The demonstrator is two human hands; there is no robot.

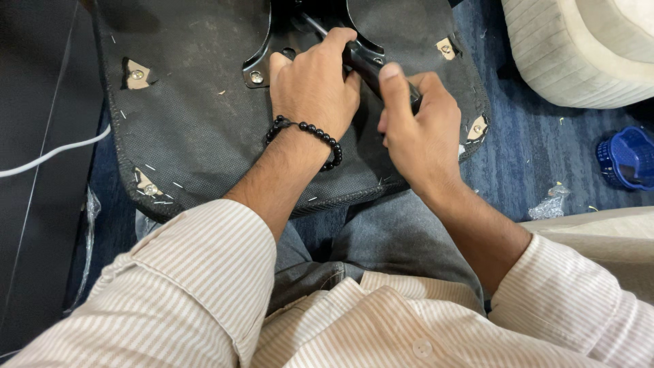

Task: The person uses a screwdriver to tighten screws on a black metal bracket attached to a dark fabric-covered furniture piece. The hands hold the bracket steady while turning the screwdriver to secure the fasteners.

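Fabric underside of a chair seat (197, 116) rests against our lap, its black metal plate (272, 41) bolted on top. We judge the fitting step underway: our left hand (315, 88) and right hand (419, 126) both clamp the black lever (364, 60). Next calls for steady seating.

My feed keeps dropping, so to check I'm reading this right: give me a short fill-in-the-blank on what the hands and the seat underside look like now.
1. Both hands grip a black ____ lever at the black metal mounting plate.
2. The left hand wears a bracelet of black ____ on its wrist.
3. The black fabric seat underside lies partly on the person's ____.
4. Right of the right hand, a ____ plastic basket sits on the carpet.

Missing words: metal; beads; lap; blue
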